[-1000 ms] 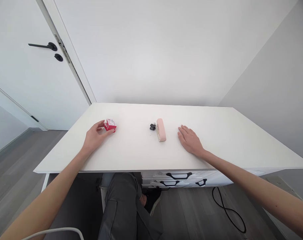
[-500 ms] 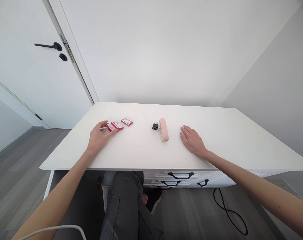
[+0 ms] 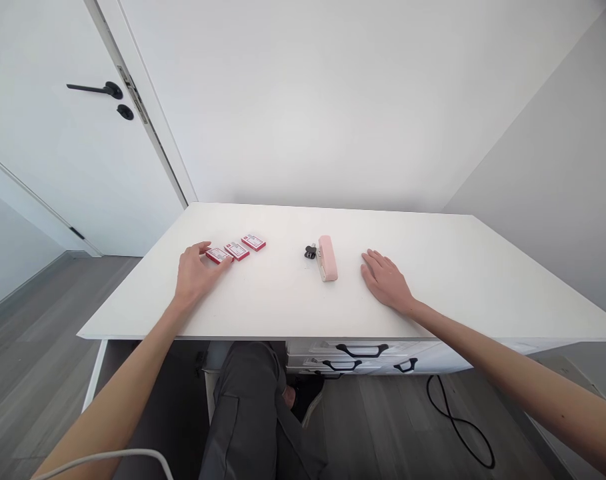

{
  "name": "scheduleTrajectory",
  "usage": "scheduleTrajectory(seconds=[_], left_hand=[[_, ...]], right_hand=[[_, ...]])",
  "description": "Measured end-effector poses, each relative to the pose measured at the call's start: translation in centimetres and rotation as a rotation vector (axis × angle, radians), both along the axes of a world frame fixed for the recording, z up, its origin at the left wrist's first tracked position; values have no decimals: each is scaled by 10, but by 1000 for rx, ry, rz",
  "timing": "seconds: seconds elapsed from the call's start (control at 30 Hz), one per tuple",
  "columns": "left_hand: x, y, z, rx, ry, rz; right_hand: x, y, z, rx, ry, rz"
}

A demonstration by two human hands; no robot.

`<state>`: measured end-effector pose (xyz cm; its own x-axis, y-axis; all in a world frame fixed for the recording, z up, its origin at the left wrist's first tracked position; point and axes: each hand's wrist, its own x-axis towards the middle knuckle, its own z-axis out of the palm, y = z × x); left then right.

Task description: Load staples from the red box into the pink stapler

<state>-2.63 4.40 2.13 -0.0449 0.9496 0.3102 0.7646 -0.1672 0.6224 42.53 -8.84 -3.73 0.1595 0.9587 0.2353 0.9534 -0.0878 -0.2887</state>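
Three small red-and-white boxes lie in a slanting row on the left part of the white desktop [image 3: 283, 307]. My left hand [image 3: 195, 275] has its thumb and fingers around the nearest box [image 3: 217, 255], which lies flat. Just beyond it are the middle box [image 3: 237, 251] and the far box [image 3: 253, 242]. My right hand [image 3: 387, 283] rests palm down on the desktop, its fingers stretched out, holding nothing. Left of that hand, and apart from it, lies a pale pink stapler [image 3: 327, 258]. A small black staple remover [image 3: 310, 252] sits against the stapler's left side.
A white wall [image 3: 303, 107] rises behind the desk. To the left is a white door with a black handle [image 3: 95, 89]. Drawers with black pulls [image 3: 363, 351] are under the desktop. A black cable [image 3: 453, 420] lies on the floor, and a white cable [image 3: 107, 456] crosses the lower left.
The nearest box has shifted slightly left with my left hand and now lies flatter, with a gap from the middle box. My right hand has stayed in place.
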Motion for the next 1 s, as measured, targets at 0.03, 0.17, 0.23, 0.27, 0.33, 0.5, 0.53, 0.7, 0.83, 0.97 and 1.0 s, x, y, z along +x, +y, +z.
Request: scheduleTrajectory(seconds=[0.03,0.17,0.23,0.27,0.33,0.5,0.53,0.7,0.83,0.97,1.0], left_hand=[[0,1,-1,9,14,-10],[2,0,-3,68,116,-100],[8,-5,-2,158,192,-178],[13,-8,-2,203,228,-234],[29,-15,-1,258,289,-385],[93,-25,5,272,407,-760],[106,-25,6,286,436,-810],[155,-16,5,216,566,-944],[166,0,-3,194,616,-916],[159,24,-8,172,636,-732],[155,30,-9,155,647,-673]], right_hand=[[0,0,0,0,0,-2],[-1,0,1,8,4,0],[-1,0,1,14,6,4],[-1,0,1,16,5,6],[-1,0,1,18,1,7],[-1,2,3,10,-8,3],[-1,2,3,7,-6,2],[-2,3,6,-1,6,-5],[-2,4,7,14,7,-3],[-2,4,6,24,6,-1],[-2,4,6,22,4,-2]])
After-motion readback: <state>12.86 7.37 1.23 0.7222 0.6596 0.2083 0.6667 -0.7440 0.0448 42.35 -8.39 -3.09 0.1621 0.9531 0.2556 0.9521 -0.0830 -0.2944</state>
